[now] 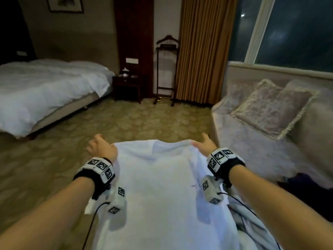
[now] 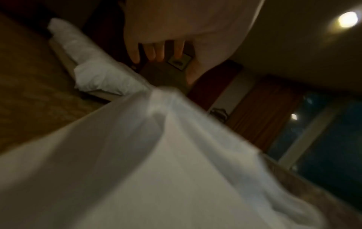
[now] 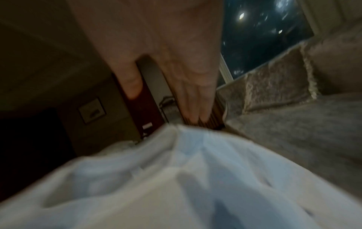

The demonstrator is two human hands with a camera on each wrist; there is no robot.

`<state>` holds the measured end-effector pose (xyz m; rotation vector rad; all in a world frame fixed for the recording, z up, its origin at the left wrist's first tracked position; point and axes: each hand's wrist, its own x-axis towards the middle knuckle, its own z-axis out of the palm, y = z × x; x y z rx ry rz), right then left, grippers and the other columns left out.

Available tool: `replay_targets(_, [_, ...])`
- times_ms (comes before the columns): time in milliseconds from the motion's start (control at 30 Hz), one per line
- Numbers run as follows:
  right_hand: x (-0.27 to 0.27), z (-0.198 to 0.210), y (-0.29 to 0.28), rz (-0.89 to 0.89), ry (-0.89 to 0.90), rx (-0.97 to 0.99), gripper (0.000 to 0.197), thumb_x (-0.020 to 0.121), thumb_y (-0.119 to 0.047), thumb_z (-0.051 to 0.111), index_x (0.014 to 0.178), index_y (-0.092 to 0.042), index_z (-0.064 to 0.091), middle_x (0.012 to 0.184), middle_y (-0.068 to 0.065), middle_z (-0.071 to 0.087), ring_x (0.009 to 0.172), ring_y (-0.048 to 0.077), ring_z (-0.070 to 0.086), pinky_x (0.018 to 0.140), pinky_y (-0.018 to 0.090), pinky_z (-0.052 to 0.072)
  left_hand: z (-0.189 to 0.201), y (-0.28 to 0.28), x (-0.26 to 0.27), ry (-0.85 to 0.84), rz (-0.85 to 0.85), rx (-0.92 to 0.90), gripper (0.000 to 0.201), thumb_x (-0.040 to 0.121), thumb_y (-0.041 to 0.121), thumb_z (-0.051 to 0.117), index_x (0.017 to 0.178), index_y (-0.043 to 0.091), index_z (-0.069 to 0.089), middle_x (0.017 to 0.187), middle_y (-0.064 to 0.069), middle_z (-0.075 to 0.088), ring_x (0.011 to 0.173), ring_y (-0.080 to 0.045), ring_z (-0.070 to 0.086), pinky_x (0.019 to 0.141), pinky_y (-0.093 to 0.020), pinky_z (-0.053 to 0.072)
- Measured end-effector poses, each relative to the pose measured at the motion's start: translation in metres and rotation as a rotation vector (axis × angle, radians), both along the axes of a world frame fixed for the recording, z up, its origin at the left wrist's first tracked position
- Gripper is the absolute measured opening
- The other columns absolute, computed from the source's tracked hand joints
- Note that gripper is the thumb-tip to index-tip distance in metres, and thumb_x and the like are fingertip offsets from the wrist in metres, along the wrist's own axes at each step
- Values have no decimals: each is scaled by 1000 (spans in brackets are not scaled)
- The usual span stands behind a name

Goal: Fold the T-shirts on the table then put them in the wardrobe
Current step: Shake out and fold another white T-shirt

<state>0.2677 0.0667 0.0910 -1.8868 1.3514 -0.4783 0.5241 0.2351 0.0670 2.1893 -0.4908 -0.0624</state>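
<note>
A white T-shirt (image 1: 158,177) lies spread out in front of me with its collar at the far end; the table under it is hidden. My left hand (image 1: 100,147) is at the shirt's far left shoulder with fingers spread and nothing held. My right hand (image 1: 204,144) is at the far right shoulder, thumb raised, straight fingers touching the cloth. In the left wrist view the straight fingers (image 2: 156,52) hover above the raised white fabric (image 2: 156,155). The right wrist view has the straight fingers (image 3: 188,93) reaching down to a bunched ridge of the shirt (image 3: 176,178).
A grey garment (image 1: 252,222) lies beside the shirt at the lower right. A sofa (image 1: 243,141) with a cushion (image 1: 270,109) stands on the right, a bed (image 1: 45,91) on the left. Beyond the carpet are a nightstand (image 1: 126,87), a valet stand (image 1: 166,69) and a curtain (image 1: 200,51).
</note>
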Motion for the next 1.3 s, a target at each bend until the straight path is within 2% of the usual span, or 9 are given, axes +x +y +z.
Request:
replay_targets(67, [11, -46, -4, 96, 241, 144, 68, 95, -35, 54, 148, -4, 24, 152, 13, 31, 137, 30, 34, 108, 36, 34, -36, -14, -1, -16, -215, 218, 42, 88, 9, 59, 127, 5, 44, 137, -22, 38, 125, -38, 38, 102, -41, 34])
replay_targets(167, [20, -97, -5, 246, 535, 198, 68, 96, -40, 50, 149, -8, 23, 156, 9, 23, 142, 25, 24, 115, 35, 22, -83, -34, -16, 54, -675, 582, 42, 92, 23, 59, 129, 8, 45, 132, -16, 50, 117, -31, 51, 94, -33, 42])
replay_targets(300, [24, -141, -4, 323, 665, 204, 72, 87, -40, 62, 145, -12, 30, 152, 7, 30, 137, 28, 33, 111, 40, 31, -130, -48, -34, 134, -901, 876, 74, 81, 62, 53, 137, 16, 40, 152, -10, 31, 136, -31, 33, 111, -40, 30])
replay_targets(333, [25, -149, -5, 336, 710, 175, 72, 84, -42, 63, 143, -15, 32, 150, 10, 30, 134, 31, 35, 109, 44, 32, -138, -49, -35, 131, -905, 920, 79, 83, 62, 53, 145, 18, 30, 158, -10, 16, 143, -34, 19, 115, -45, 22])
replay_targets(400, [26, -161, -7, 359, 762, 158, 85, 81, -43, 67, 148, -19, 22, 154, 18, 13, 139, 42, 21, 111, 53, 25, -149, -49, -35, 112, -892, 958, 82, 89, 53, 54, 152, 30, 8, 159, -5, -13, 146, -33, -8, 114, -55, 9])
replay_targets(467, [28, -168, -11, 373, 770, 151, 98, 79, -42, 70, 152, -23, 8, 155, 22, -2, 142, 46, 5, 114, 57, 14, -150, -53, -32, 65, -880, 957, 84, 88, 54, 55, 150, 39, 2, 158, 1, -20, 145, -29, -15, 110, -65, 7])
replay_targets(567, [31, -172, -21, 377, 773, 138, 102, 80, -43, 70, 152, -25, 1, 155, 21, -9, 142, 46, -1, 114, 57, 11, -150, -62, -27, 50, -891, 925, 83, 86, 56, 57, 149, 43, 4, 158, 5, -19, 145, -27, -16, 108, -69, 6])
replay_targets(1200, [42, -178, -60, 326, 736, 149, 101, 79, -44, 71, 152, -27, 4, 157, 17, -7, 143, 44, 0, 114, 56, 9, -150, -102, -16, 47, -877, 875, 82, 86, 55, 58, 149, 42, 8, 159, 4, -17, 146, -25, -15, 106, -71, 3])
replay_targets(1300, [37, -169, -57, 270, 636, 172, 85, 86, -40, 65, 151, -18, 16, 158, 13, 7, 145, 34, 5, 116, 46, 7, -149, -100, -18, 39, -869, 872, 81, 87, 55, 57, 150, 40, 9, 159, 3, -15, 146, -25, -14, 107, -70, 3])
